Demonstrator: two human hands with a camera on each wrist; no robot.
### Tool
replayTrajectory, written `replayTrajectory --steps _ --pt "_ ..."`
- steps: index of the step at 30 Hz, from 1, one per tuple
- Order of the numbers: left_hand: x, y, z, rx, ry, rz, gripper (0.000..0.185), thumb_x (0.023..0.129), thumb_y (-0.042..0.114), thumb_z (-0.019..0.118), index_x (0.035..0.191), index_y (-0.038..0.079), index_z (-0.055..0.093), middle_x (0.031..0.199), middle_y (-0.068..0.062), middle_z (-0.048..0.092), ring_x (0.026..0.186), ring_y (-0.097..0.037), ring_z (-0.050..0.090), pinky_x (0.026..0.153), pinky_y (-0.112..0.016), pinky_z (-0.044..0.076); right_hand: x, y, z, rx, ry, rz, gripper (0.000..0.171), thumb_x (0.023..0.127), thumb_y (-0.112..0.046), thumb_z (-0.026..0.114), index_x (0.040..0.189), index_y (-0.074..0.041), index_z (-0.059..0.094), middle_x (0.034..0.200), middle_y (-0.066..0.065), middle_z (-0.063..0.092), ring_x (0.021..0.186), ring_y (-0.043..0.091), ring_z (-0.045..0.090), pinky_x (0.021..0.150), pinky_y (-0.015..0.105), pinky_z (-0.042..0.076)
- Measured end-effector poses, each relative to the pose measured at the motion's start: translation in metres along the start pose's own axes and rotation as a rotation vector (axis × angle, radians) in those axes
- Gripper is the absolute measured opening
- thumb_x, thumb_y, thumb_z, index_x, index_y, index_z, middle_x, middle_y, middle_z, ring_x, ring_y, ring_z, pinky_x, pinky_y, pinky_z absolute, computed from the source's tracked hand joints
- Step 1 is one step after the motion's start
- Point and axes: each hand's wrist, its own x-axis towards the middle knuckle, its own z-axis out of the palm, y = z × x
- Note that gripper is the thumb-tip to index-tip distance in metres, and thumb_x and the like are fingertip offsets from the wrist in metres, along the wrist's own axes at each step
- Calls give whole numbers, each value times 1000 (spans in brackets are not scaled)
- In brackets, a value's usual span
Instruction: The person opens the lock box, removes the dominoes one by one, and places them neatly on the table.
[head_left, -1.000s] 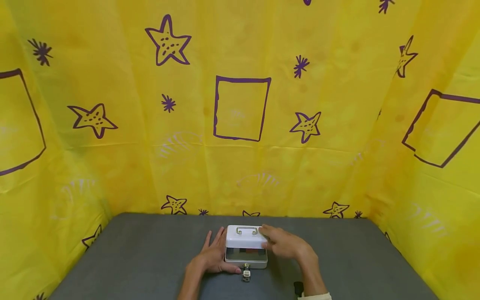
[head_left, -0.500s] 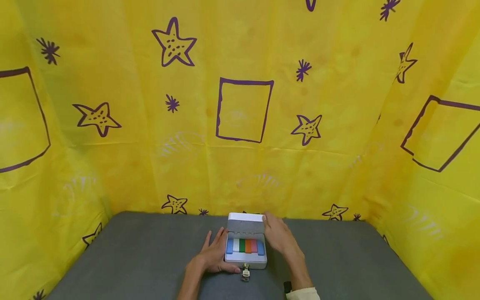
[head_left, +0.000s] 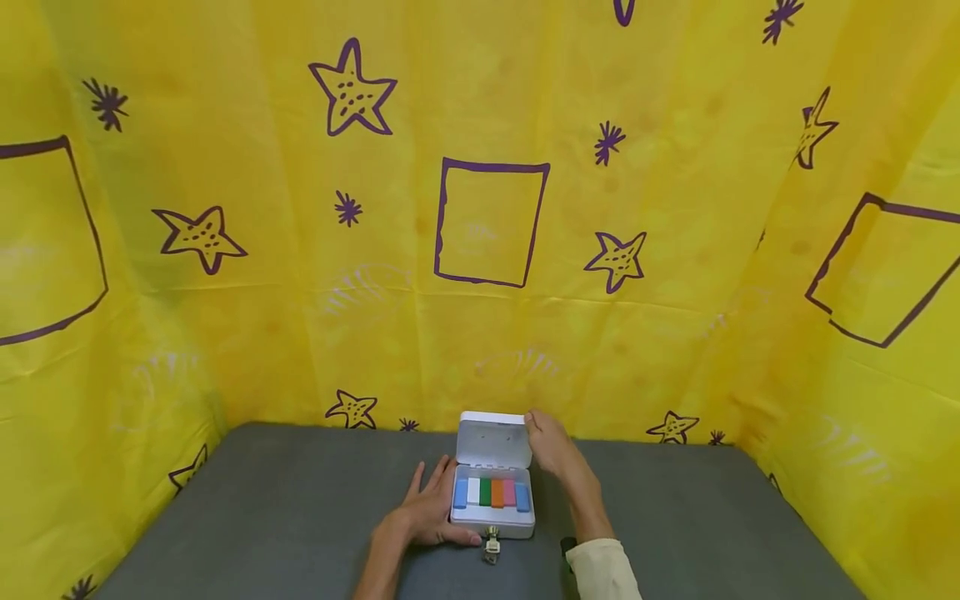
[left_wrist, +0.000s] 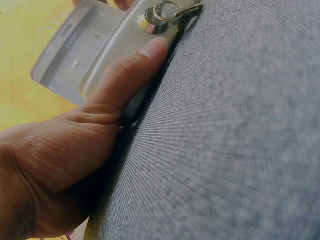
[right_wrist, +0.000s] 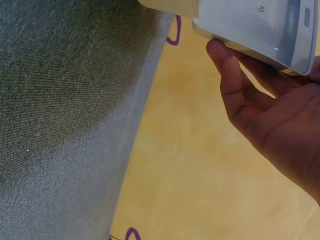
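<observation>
A small white cash box [head_left: 480,529] stands on the grey table, its lid [head_left: 493,446] raised. Inside lies a row of coloured blocks: blue [head_left: 461,493], white [head_left: 473,492], green [head_left: 485,492], orange [head_left: 497,492], pink [head_left: 509,492] and blue again at the right. Keys on a ring [head_left: 491,547] hang from the front lock [left_wrist: 152,21]. My left hand [head_left: 433,512] rests against the box's left side, fingers straight and spread, thumb along the front. With thumb and fingers, my right hand [head_left: 553,446] holds the lid's right edge; the right wrist view shows its fingers under the lid [right_wrist: 250,30].
The grey tabletop [head_left: 300,517] reaches back to a yellow curtain [head_left: 491,333] printed with purple stars and squares. More of this curtain rises at left and right. A light sleeve [head_left: 603,571] and a dark band [head_left: 567,554] are on my right arm.
My right hand has swung the lid up and back, from partly raised to roughly upright, uncovering the coloured blocks. The left hand has stayed beside the box.
</observation>
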Motion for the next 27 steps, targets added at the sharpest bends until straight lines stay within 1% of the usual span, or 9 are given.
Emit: replayTrajectory --steps 4,11,14,17,20,22,23,24,27 --pt "0 0 0 7 1 -3 139 71 75 82 166 2 13 176 -20 14 165 -40 5 131 -63 -13 -1 2 1 15 -2 -6 31 112 -16 38 93 1 55 78 5 41 76 21 45 71 32 37" --pt "0 2 1 25 28 22 137 69 71 86 164 2 16 174 -21 19 164 -42 9 131 -65 -10 -6 3 -2 11 -21 -29 30 114 -20 37 99 -2 56 81 5 44 79 20 47 73 32 38" --pt "0 3 1 42 28 18 137 68 72 86 164 2 17 174 -21 21 164 -41 9 131 -64 -10 -8 4 -4 13 -48 -45 27 114 -20 38 103 -3 56 87 6 49 85 20 49 76 33 40" --pt "0 3 1 58 22 9 138 68 73 85 164 2 17 174 -21 21 164 -41 10 131 -64 -8 -9 6 -7 20 -68 -62 25 113 -19 40 112 -4 59 98 8 60 93 22 55 82 38 48" --pt "1 3 2 62 17 -2 138 68 72 85 164 1 17 174 -21 21 165 -40 10 132 -63 -9 -9 8 -10 23 -88 -63 29 114 -22 40 125 -3 58 113 13 66 101 25 61 90 46 53" --pt "2 3 2 61 19 -5 138 68 71 86 164 1 16 174 -21 21 165 -40 9 132 -63 -9 -9 11 -13 43 -103 -50 34 114 -26 39 134 -2 54 122 16 67 105 29 65 94 50 55" --pt "2 3 2 61 18 -9 137 69 70 86 164 1 16 174 -21 20 165 -40 9 132 -63 -10 -10 12 -15 51 -113 -36 36 115 -28 39 137 -3 51 125 18 66 106 32 66 94 51 56" --pt "2 3 2 60 18 -11 137 69 70 86 164 1 16 174 -21 20 165 -40 9 132 -63 -10 -11 14 -17 60 -119 -26 38 115 -30 38 140 -3 48 127 20 66 107 34 68 94 51 57" --pt "2 4 1 55 16 -12 137 69 69 87 165 1 16 174 -21 19 165 -40 9 132 -63 -10 -12 20 -24 79 -115 -12 37 115 -30 38 140 -4 47 124 24 68 104 40 71 91 52 59"
